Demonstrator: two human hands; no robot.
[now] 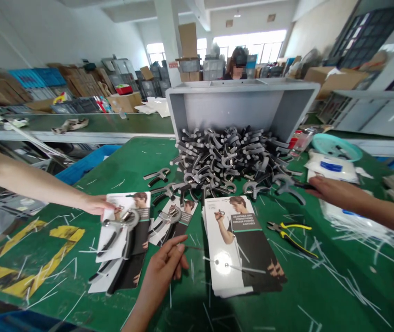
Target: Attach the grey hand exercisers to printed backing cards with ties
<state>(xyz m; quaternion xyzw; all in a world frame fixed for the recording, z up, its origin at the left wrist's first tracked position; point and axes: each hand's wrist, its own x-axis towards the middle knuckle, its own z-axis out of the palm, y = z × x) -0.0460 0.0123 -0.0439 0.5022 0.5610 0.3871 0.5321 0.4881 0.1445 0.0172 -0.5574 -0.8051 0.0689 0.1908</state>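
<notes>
My right hand (pixel 335 191), on the right, is closed on the handle of a grey and black hand grip strengthener (pixel 289 184) at the edge of a large heap of hand grip strengtheners (pixel 231 157). In the lower middle, my left hand (pixel 165 263) has thumb and fingers pinched together; what they hold, if anything, is too thin to make out. Just right of it lies a stack of printed cards (pixel 240 258) with thin white ties on top. To its left, cards with hand grip strengtheners (pixel 124 244) on them lie overlapped. Another strengthener (pixel 169 219) rests on a card behind.
A co-worker's hand (pixel 95 205) reaches in from the left and touches a card. Yellow-black pliers (pixel 292 235) lie right of the stack. A grey crate (pixel 231 108) is tipped behind the heap. Bags of white ties (pixel 335 168) and a turquoise basin (pixel 337 145) are at right.
</notes>
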